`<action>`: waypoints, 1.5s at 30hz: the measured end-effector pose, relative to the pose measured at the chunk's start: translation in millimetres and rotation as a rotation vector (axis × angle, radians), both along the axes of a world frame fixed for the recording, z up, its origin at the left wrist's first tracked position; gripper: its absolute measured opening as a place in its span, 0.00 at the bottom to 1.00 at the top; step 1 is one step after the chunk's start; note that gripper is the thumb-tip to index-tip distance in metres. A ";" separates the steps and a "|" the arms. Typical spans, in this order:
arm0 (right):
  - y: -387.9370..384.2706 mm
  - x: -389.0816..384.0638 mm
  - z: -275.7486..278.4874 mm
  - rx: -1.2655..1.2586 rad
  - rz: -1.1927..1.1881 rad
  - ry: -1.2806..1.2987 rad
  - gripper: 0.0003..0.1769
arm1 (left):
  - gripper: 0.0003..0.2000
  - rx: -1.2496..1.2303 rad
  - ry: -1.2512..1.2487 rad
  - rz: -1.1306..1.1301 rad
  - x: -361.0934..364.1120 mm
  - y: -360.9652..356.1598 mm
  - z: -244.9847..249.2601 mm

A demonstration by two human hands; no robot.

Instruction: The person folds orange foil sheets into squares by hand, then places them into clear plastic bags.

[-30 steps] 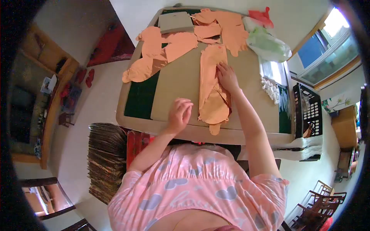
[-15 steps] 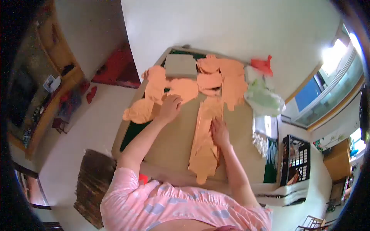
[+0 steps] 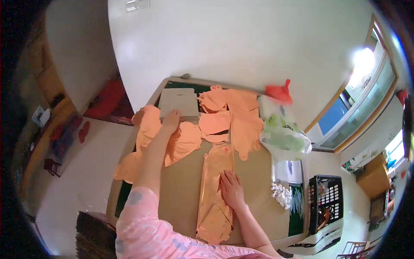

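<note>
On the table, a long, shiny peach-orange flat piece [image 3: 211, 194] lies lengthwise in front of me, creased at its near end. My right hand [image 3: 233, 190] rests on its right edge, fingers extended and laid flat. Farther off, my left hand [image 3: 172, 121] reaches to the near edge of a flat grey-beige board [image 3: 179, 102], its fingertips touching the top. Whether it grips the edge is hard to see. Beside that hand are a rounded peach-orange piece [image 3: 187, 140] and other orange pieces [image 3: 146, 125] at the left, partly hidden by my forearm.
More orange pieces [image 3: 246, 116] lie at the far right. A green-and-white plastic bag [image 3: 284, 138], a red bag [image 3: 280, 92] and a white bundle [image 3: 281, 196] are along the right side. A black crate [image 3: 326, 200] stands beyond the table edge.
My left hand has moved from the rounded orange piece to the grey-beige board. My right hand stays on the long piece, which now looks smoother. The view has tilted up.
</note>
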State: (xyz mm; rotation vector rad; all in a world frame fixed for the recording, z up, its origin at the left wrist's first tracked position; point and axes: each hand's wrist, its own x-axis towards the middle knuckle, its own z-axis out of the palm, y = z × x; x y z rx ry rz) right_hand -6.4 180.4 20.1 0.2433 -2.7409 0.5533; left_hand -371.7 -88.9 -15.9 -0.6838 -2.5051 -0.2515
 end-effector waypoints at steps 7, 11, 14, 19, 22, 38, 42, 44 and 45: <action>-0.4 0.3 -1.0 -0.016 -0.005 -0.036 0.21 | 0.09 0.033 -0.197 -0.012 22.4 -11.1 27.3; -1.4 1.7 2.8 0.007 -0.003 -0.015 0.21 | 0.08 -0.049 -0.293 0.107 19.0 -1.6 39.7; -2.4 3.9 3.6 -0.009 -0.007 0.001 0.21 | 0.07 -0.038 -0.177 0.117 13.9 0.2 33.9; 0.4 1.1 -3.9 0.001 0.006 0.019 0.21 | 0.06 -0.040 -0.080 0.092 41.6 -0.3 68.4; 0.0 0.2 -4.5 0.006 0.006 0.019 0.20 | 0.05 0.139 0.133 0.028 78.2 5.5 106.2; 4.9 -5.6 -21.0 -0.065 0.036 0.093 0.19 | 0.07 -0.101 0.104 -0.506 404.1 -29.5 71.4; 11.2 -13.5 -24.0 -0.180 0.080 0.075 0.16 | 0.08 -0.075 0.030 -0.600 421.6 -28.4 60.7; 14.7 -16.4 -16.7 -0.256 0.124 0.032 0.15 | 0.08 -0.091 0.040 -0.619 426.8 -19.0 55.6; 17.2 -19.9 -17.6 -0.297 0.119 -0.025 0.16 | 0.08 -0.068 0.026 -0.627 430.2 -12.2 58.3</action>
